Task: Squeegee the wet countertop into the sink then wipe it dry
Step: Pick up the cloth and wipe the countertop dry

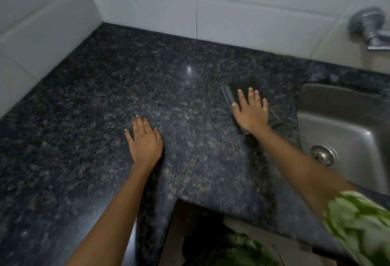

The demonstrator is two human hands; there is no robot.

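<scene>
Granite countertop point(88, 130), dark and speckled, carries both hands. Nearest, the left hand point(144, 142) lies flat and open-fingered on bare stone, holding nothing. Farther on, the right hand point(251, 110) presses flat, fingers spread, on a dark folded cloth point(229, 92). Just right of that hand sits the steel sink point(341, 118); beyond, white wall tiles point(147, 6).

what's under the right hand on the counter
A dark folded cloth lies flat under the right hand on the countertop. Its edges show; its middle is covered.
</scene>
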